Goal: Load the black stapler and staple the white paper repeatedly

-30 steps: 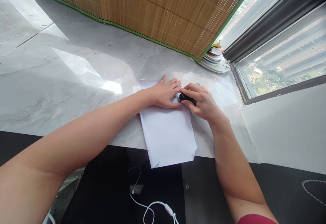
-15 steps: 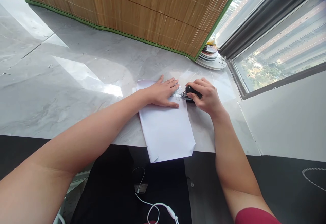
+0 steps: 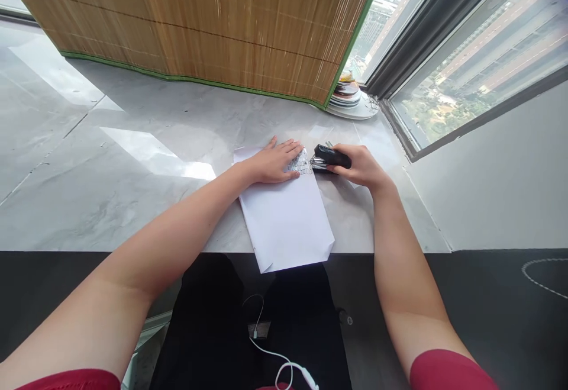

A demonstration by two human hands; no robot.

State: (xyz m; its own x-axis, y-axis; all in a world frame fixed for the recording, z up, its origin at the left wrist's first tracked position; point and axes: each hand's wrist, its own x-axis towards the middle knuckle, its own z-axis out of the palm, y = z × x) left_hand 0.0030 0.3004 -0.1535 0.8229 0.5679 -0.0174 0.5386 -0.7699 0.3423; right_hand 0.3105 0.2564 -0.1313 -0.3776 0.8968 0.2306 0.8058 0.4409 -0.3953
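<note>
The person is wearing a crimson top, its left sleeve and right sleeve both stopping short above the elbow; black trousers are covering the legs, with a white cable looping over them.

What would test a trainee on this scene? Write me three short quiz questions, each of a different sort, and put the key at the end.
1. Which hand holds the black stapler?
2. True or false: the near end of the white paper juts past the edge of the pale counter.
3. Choose one. The left hand rests on:
A) the window frame
B) the bamboo blind
C) the white paper

Key:
1. The right hand.
2. True.
3. C.
</note>
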